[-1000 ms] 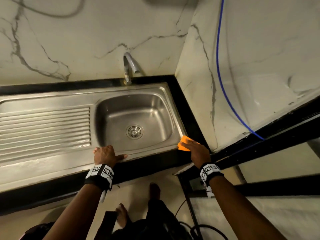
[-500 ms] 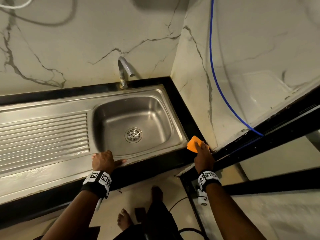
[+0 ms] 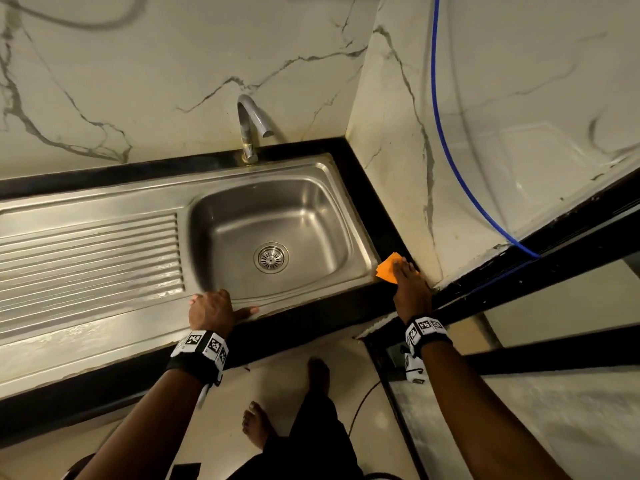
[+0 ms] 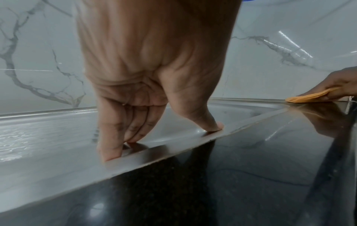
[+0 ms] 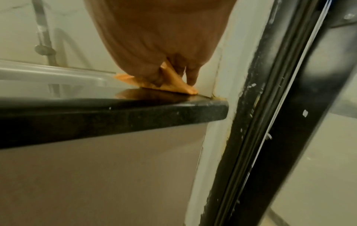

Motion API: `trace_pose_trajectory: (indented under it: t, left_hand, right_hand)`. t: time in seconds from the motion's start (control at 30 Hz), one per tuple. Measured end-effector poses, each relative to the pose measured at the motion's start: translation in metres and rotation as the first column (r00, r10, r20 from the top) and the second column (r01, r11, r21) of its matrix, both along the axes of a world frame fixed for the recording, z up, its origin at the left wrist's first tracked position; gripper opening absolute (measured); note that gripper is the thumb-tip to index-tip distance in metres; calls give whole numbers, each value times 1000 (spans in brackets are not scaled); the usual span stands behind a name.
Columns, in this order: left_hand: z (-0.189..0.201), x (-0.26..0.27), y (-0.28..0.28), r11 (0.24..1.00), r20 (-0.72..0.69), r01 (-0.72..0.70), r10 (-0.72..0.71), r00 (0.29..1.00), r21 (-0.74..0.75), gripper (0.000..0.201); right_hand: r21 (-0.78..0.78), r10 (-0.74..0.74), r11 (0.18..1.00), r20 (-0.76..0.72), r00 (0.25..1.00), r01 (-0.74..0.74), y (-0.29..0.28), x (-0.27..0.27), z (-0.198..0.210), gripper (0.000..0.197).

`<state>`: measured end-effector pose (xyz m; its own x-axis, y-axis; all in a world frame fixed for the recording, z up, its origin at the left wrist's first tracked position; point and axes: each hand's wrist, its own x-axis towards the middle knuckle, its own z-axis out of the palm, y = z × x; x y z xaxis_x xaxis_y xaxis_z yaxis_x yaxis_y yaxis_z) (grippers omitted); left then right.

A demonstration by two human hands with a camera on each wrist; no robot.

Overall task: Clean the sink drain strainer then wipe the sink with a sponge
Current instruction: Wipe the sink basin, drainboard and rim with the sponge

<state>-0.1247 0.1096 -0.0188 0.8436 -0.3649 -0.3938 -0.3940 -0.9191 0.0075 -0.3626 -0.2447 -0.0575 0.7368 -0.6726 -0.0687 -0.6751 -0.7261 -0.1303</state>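
Observation:
The steel sink [image 3: 313, 169] has its round drain strainer [image 3: 270, 257] seated in the middle of the empty basin. My right hand [image 3: 410, 282] holds a thin orange sponge [image 3: 386, 268] against the black counter just off the sink's front right corner, close to the marble side wall. In the right wrist view the sponge [image 5: 173, 86] bends up between my thumb and fingers. My left hand [image 3: 211, 304] rests with bent fingertips and thumb on the sink's front rim [image 4: 173, 150] and holds nothing.
A curved faucet [image 3: 250, 128] stands behind the basin. The ribbed drainboard [image 3: 86, 251] lies to the left. The black counter [image 3: 346, 315] borders the sink. A blue hose [image 3: 446, 150] runs down the right wall to a black frame [image 3: 554, 268].
My right hand has slid the sponge from the sink's front right corner onto the black counter toward the side wall. The left hand has stayed on the front rim.

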Motion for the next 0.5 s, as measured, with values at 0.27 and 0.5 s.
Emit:
trace_pose_trajectory:
  t: [0.27,0.5]
  left_hand:
    - [3,3,5,998,-7,-42,42,999,-47,86]
    - [2,1,12,996,-12,-80,79,997,-47,89]
  right_hand:
    - [86,-82,993,94,992,74,4,-5,-6,82]
    - [114,-185,979,161,970,168,10,25,-20,79]
